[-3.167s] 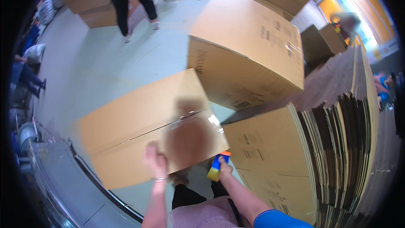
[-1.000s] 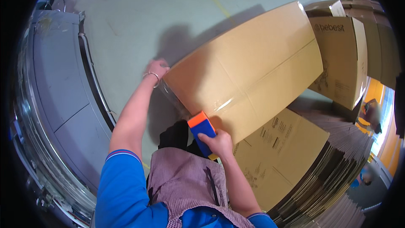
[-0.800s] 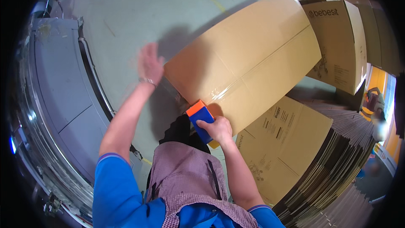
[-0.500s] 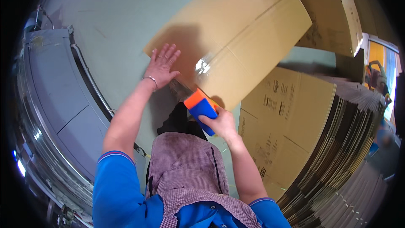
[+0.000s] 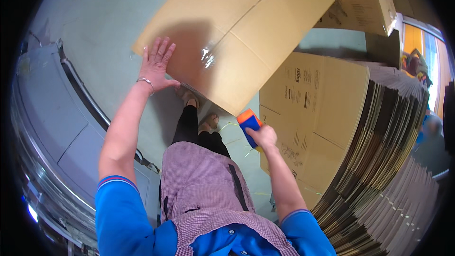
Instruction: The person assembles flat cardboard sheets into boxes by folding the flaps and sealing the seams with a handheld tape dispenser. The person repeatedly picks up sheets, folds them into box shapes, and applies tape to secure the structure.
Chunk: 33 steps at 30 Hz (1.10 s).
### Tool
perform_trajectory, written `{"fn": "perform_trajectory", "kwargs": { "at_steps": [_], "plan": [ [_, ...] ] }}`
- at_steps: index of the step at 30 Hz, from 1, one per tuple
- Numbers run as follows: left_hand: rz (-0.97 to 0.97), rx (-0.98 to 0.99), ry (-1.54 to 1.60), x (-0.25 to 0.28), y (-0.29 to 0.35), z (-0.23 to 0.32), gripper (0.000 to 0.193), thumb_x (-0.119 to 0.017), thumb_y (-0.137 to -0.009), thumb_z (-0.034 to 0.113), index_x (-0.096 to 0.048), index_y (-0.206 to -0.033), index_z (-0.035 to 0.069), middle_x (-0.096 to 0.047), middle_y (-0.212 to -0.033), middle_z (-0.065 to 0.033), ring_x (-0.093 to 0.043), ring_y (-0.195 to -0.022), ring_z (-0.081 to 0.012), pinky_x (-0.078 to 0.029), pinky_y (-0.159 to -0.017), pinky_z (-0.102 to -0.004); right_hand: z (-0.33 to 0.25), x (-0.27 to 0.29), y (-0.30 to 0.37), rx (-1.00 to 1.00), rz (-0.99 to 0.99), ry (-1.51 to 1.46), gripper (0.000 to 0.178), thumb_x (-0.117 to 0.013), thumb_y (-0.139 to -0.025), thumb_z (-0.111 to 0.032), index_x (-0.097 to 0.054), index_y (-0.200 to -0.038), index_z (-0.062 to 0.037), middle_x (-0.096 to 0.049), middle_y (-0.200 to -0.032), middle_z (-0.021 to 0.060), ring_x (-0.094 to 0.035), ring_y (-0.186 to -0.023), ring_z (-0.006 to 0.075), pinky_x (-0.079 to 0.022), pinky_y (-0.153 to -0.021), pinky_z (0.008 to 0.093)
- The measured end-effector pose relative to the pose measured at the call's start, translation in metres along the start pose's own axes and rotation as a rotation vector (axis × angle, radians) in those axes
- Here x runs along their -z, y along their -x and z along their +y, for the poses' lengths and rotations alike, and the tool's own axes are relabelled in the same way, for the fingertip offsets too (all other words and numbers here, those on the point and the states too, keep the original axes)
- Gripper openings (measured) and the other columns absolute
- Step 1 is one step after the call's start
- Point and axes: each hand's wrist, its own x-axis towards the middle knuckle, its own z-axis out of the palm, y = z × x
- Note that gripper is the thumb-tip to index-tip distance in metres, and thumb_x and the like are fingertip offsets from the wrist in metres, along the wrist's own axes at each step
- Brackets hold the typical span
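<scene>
A large brown cardboard carton (image 5: 256, 28) lies in front of me, with a shiny patch of clear tape (image 5: 207, 58) on its upper face. My left hand (image 5: 158, 64), a bracelet at its wrist, rests with fingers spread on the carton's near left corner. In my right hand (image 5: 265, 136) is a blue and orange block-shaped hand tool (image 5: 248, 122), gripped by its blue side. Its orange end is at the carton's near right corner; whether the two touch, I cannot tell. My fingers on the tool's underside are hidden.
Flattened cardboard boxes (image 5: 313, 99) stand in a thick stack at my right. Another carton (image 5: 355, 4) is at the far right. A grey metal cabinet (image 5: 61, 109) with a rail (image 5: 85, 90) runs along my left. A blurred person (image 5: 431, 135) appears at the right edge.
The tool in my right hand has moved rightward along the carton's near edge to its corner. My left hand stays spread on the carton. The view has shifted, showing my feet.
</scene>
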Motion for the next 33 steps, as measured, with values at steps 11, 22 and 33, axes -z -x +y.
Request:
{"fn": "perform_trajectory", "kwargs": {
  "at_steps": [11,22,33],
  "plan": [
    [0.557,0.48,0.946,-0.076,0.052,0.107,0.095,-0.079,-0.07,0.018,-0.025,-0.146,0.004,-0.025,-0.152,-0.0213,-0.032,-0.137,-0.0366,-0.037,-0.108,-0.0383,-0.014,0.017,-0.009,0.082,0.111,-0.009,0.07,-0.071,-0.063,-0.062,-0.07,-0.087,0.004,-0.07,-0.08,0.0212,-0.07,-0.077,0.0344,-0.054,-0.072,0.042],
    [0.572,0.68,1.182,-0.121,0.076,0.295,0.082,-0.071,-0.073,-0.001,-0.029,-0.143,0.004,-0.042,-0.142,-0.0186,-0.051,-0.121,-0.0353,-0.047,-0.097,-0.0384,-0.069,0.154,-0.026,0.836,0.722,0.101,0.055,-0.082,-0.065,-0.047,-0.058,-0.084,-0.0012,-0.063,-0.068,0.0192,-0.063,-0.065,0.0383,-0.051,-0.063,0.0441],
    [0.662,0.662,0.903,-0.157,0.068,0.304,0.037,-0.069,-0.067,0.002,-0.057,-0.101,0.007,-0.061,-0.118,-0.0123,-0.058,-0.108,-0.0337,-0.047,-0.091,-0.0421,-0.093,0.14,-0.045,1.026,0.699,0.314,0.054,-0.077,-0.07,-0.049,-0.05,-0.082,-0.0029,-0.061,-0.066,0.0163,-0.062,-0.062,0.0334,-0.049,-0.069,0.0427]
  ]
}}
